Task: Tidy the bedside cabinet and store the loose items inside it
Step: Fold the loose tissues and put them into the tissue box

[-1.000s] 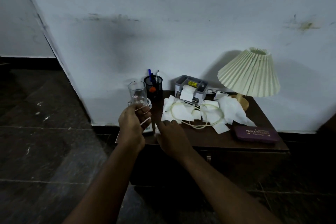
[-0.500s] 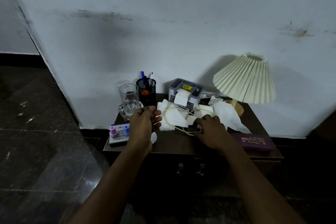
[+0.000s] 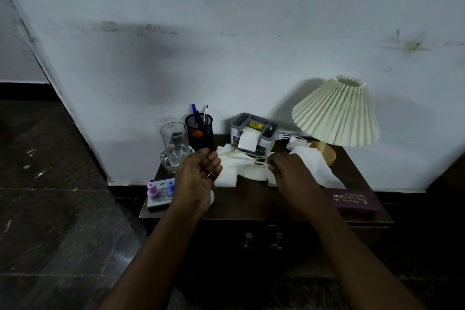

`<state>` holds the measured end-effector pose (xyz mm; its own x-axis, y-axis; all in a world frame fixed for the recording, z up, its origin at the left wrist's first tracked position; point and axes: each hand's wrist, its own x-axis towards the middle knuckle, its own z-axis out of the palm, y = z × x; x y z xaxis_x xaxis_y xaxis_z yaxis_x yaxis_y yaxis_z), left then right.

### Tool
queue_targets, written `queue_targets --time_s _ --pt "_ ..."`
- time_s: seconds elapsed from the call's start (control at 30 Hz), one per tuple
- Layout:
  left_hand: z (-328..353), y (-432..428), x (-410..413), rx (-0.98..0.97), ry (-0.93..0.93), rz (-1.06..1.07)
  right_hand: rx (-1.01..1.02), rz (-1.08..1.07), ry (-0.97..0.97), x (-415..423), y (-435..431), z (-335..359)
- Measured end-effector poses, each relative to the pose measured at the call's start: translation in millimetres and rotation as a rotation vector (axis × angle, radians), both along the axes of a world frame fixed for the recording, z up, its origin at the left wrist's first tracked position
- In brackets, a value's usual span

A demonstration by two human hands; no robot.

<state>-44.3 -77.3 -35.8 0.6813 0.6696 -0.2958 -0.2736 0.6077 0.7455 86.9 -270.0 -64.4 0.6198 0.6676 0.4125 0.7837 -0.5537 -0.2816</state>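
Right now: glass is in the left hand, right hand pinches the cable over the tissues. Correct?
Not quite. The head view shows the glass standing on the cabinet beside the pen holder, not in the left hand. The right hand does pinch the cable over the tissues.

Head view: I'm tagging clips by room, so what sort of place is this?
Probably a bedroom: a dark bedside cabinet against a wall, carrying a pleated table lamp, a drinking glass and a spectacles case.
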Motion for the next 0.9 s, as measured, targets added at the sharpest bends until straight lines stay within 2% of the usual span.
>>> queue_targets --time_s 0.13,0.27,0.33,0.47,0.6,0.7,0.8,0.9 --pt "-3 -1 3 0.117 0.095 0.017 0.282 -0.037 0.011 1 -3 5" --pt "-8 -6 3 0.355 0.261 0.006 0.465 -0.060 0.014 -1 -11 10" --pt "-12 -8 0 0.569 0.343 0.000 0.479 -0.022 0.020 -1 -14 12" --pt "-15 -10 3 1.124 0.432 -0.086 0.560 -0.051 0.027 -4 -17 16" --pt "-18 9 36 1.431 0.507 -0.106 0.682 -0.104 -0.019 -9 -23 26" --pt "-28 28 69 1.672 0.714 -0.313 0.814 -0.163 0.045 -10 -29 32" --pt "-39 37 92 1.755 0.955 -0.517 0.975 -0.191 0.123 -12 -35 41" --pt "-47 37 105 1.710 1.103 -0.590 1.114 -0.193 0.215 -15 -38 51"
